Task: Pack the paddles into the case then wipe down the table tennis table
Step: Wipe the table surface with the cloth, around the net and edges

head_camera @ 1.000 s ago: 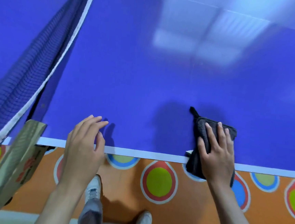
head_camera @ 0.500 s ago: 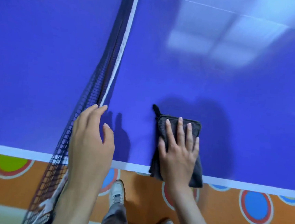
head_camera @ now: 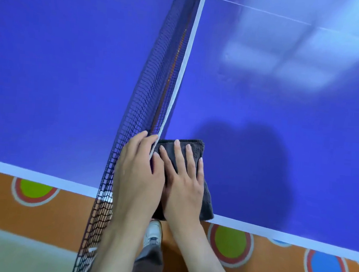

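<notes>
No text, label, brand, number or sign can be read anywhere in the head view.

blue table: dark cloth at near edge beside net.

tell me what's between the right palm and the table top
In the head view, the folded dark cloth lies flat between the right hand and the blue table; straight fingers press it down beside the net.
</notes>
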